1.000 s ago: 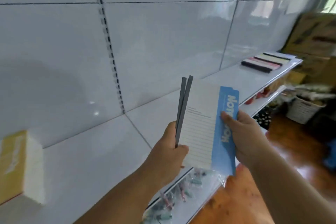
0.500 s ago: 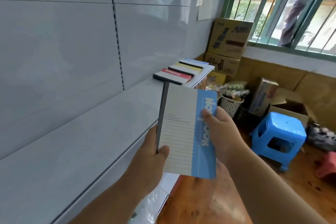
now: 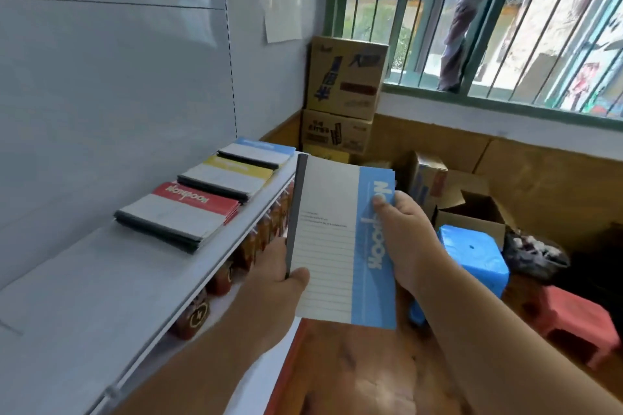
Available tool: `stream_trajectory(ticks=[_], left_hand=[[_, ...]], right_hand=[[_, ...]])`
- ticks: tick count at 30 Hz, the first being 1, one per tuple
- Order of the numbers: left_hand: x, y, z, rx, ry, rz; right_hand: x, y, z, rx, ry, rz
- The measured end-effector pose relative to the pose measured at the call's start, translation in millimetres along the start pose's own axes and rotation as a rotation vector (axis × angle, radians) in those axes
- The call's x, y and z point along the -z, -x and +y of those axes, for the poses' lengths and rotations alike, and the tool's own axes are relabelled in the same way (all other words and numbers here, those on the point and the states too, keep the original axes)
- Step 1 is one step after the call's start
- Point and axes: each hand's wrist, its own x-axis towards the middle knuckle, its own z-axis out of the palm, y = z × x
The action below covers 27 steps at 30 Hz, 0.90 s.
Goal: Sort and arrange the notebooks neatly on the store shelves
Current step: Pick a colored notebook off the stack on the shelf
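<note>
Head view: left hand point(image 3: 279, 276) and right hand point(image 3: 404, 236) grip blue notebooks point(image 3: 340, 242) just off the shelf point(image 3: 101, 283). Mid-sort; next, probably the blue stack point(image 3: 256, 150) beyond the red stack point(image 3: 182, 212).

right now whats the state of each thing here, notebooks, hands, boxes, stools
blue notebooks: held upright off the shelf, in both hands
left hand: grips the dark spine edge
right hand: thumb pinches the blue band
red pile: lying flat on the shelf
yellow pile: flat, next along
blue pile: flat, at the far end
cardboard boxes: stacked, closed
blue stool: upright on the floor
</note>
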Motion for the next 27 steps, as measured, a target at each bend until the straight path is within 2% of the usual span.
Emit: stream_trajectory(ticks=[6, 11, 14, 17, 23, 27], left_hand=[[-26.0, -117.3, 3.4, 0.149, 0.008, 0.216], [-0.9, -203.5, 3.8, 0.233, -0.016, 0.383], [22.7, -252.5, -11.3, 0.274, -0.119, 0.437], [45.2, -301.1, -23.6, 0.330, -0.225, 0.479], [57.8, -381.1, -29.5, 0.448, -0.253, 0.666], [59.7, -419.7, -38.4, 0.545, -0.386, 0.825]], right_hand=[[-12.9, -161.2, -7.1, -0.096, 0.033, -0.266], [-63.8, -274.7, -23.1, -0.165, 0.047, -0.430], [-100.0, -337.4, -21.6, -0.200, 0.153, -0.532], [-137.9, -393.6, -19.3, -0.114, 0.342, -0.630], [-214.5, -487.8, -25.8, 0.195, 0.661, -0.665], [-266.1, -533.7, -14.3, 0.408, 0.866, -0.846]])
